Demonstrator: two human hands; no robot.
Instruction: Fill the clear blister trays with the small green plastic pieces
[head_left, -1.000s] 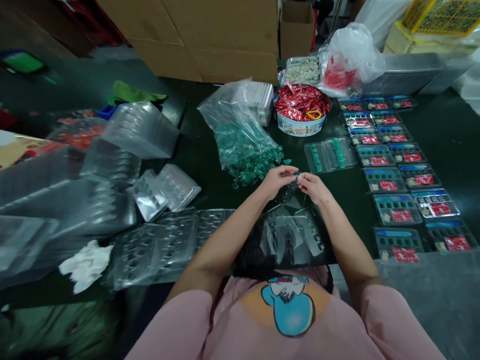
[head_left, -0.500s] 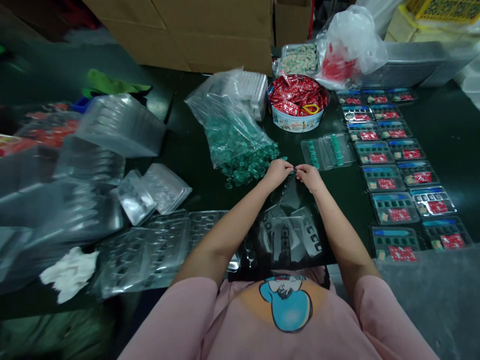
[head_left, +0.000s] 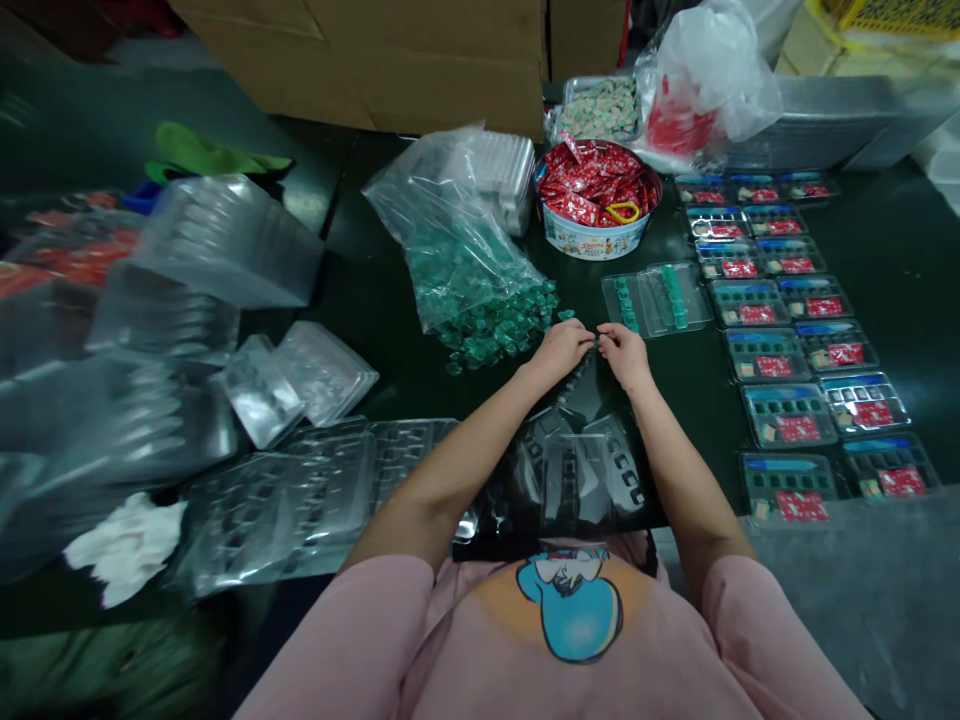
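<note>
My left hand (head_left: 562,350) and my right hand (head_left: 624,354) meet fingertip to fingertip over a clear plastic tray (head_left: 589,395) with a row of small cavities. Both are closed in a pinch at the tray's far end. A small green piece (head_left: 596,340) shows between the fingertips, partly hidden by them. Beyond my left hand, a heap of green translucent pieces (head_left: 491,335) spills from a clear plastic bag (head_left: 457,230). Past my right hand lie clear trays holding rows of green pieces (head_left: 673,297). Nearer my body are several more trays with cavities (head_left: 571,485).
Filled trays with blue sticks and red packets (head_left: 796,429) line the right side. A round tin (head_left: 596,240) of red packets stands at the back. Stacked clear trays (head_left: 225,240) and a crumpled white tissue (head_left: 127,550) lie left. A cardboard box (head_left: 420,70) rises behind.
My two hands stay close together and have shifted slightly to the right and down, around the tray's far end. The view has turned slightly.
</note>
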